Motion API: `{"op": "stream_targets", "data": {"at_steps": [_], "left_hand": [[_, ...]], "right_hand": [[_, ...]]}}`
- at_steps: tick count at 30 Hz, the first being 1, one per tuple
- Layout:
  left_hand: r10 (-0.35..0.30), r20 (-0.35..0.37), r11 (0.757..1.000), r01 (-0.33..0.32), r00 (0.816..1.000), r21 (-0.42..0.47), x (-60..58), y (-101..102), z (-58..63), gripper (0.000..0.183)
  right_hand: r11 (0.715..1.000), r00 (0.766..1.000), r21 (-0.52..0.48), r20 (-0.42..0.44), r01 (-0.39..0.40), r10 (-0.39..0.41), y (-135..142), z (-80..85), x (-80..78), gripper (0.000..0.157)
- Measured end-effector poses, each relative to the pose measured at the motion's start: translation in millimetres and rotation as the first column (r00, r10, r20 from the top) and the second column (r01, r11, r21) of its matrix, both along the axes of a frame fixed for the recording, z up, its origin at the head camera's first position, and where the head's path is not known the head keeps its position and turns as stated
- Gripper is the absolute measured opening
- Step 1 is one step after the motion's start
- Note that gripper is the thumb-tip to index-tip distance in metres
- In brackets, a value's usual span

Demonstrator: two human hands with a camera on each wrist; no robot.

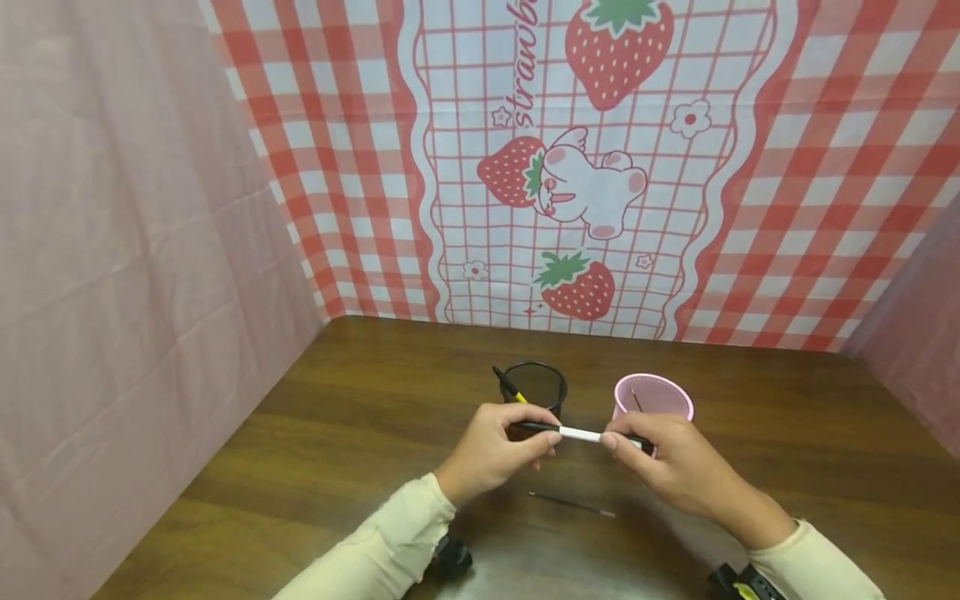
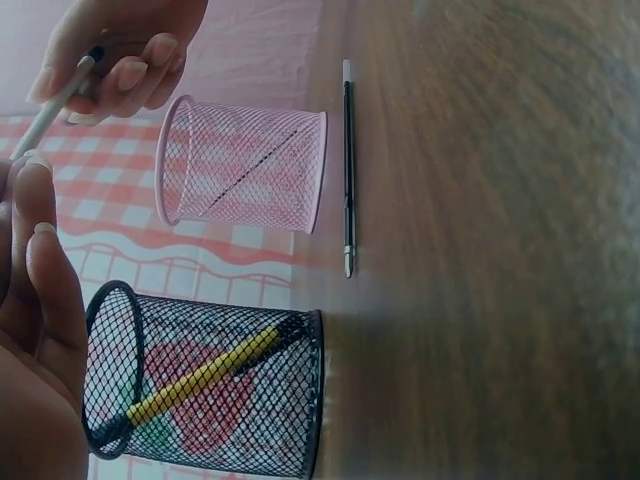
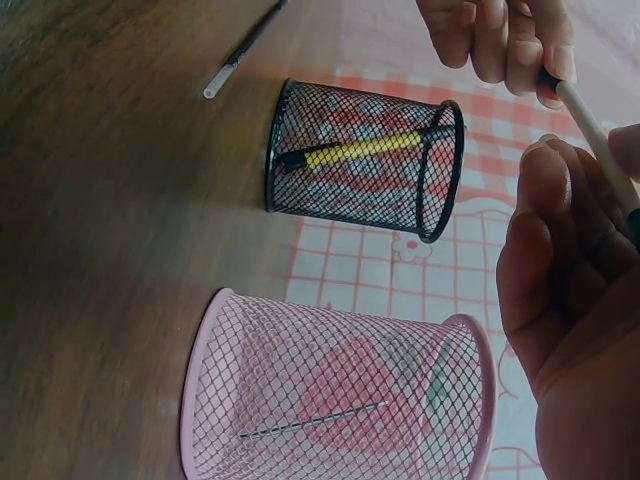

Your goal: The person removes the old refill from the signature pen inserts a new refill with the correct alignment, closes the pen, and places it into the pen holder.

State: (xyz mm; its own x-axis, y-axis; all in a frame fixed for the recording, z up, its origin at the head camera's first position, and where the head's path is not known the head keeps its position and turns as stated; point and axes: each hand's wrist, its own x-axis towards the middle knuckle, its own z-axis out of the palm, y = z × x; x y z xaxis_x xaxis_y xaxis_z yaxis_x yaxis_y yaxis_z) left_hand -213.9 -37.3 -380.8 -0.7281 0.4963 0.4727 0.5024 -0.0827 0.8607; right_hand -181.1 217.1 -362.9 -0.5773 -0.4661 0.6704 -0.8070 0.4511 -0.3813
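Note:
Both hands hold one white pen with black ends [image 1: 581, 434] level above the table. My left hand [image 1: 498, 446] pinches its black left end between thumb and fingers, and my right hand [image 1: 678, 462] grips the other end. On the table below lies a thin dark pen refill [image 1: 572, 504] with a pale tip. Behind the left hand stands a black mesh cup [image 2: 215, 385] with a yellow and black pen [image 2: 205, 375] leaning inside. A pink mesh cup [image 3: 340, 390], partly hidden by the right hand in the head view, holds another thin refill [image 3: 315, 419].
The brown wooden table [image 1: 375, 400] reaches back to a red and white checked cloth [image 1: 360, 183] with strawberry prints. Pink cloth [image 1: 150, 250] hangs at the left side, with more at the right. Both cups stand beyond the hands.

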Motion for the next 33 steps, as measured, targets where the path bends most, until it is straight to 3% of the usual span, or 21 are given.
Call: {"op": "stream_targets", "data": {"at_steps": [10, 14, 17, 21, 33], "left_hand": [[-0.013, -0.031, 1.0, 0.013, 0.999, -0.005, -0.1, 0.4, -1.0, 0.011], [-0.008, -0.02, 1.0, 0.008, 1.0, 0.004, -2.1, -0.6, -3.0, 0.011], [-0.003, -0.005, 1.0, 0.003, 1.0, 0.014, -3.4, -1.8, -3.7, 0.011], [0.005, 0.008, 1.0, -0.005, 1.0, 0.026, -4.7, -2.6, -3.5, 0.011], [0.017, 0.037, 0.999, -0.018, 0.999, 0.032, -5.5, -2.5, -2.5, 0.011]], "right_hand": [[0.999, 0.998, -0.02, 0.057, -0.028, 0.029, -2.0, 0.0, 0.9, 0.032], [1.0, 0.999, 0.005, 0.039, 0.026, -0.026, -3.5, 2.5, 2.2, 0.027], [0.998, 0.998, 0.011, 0.012, 0.054, -0.054, -3.3, 3.6, 2.4, 0.035], [0.999, 0.998, 0.008, -0.027, 0.053, -0.053, -1.2, 4.5, 1.2, 0.043], [0.998, 0.995, 0.011, -0.073, 0.067, -0.066, 1.4, 6.2, -1.3, 0.04]]}}
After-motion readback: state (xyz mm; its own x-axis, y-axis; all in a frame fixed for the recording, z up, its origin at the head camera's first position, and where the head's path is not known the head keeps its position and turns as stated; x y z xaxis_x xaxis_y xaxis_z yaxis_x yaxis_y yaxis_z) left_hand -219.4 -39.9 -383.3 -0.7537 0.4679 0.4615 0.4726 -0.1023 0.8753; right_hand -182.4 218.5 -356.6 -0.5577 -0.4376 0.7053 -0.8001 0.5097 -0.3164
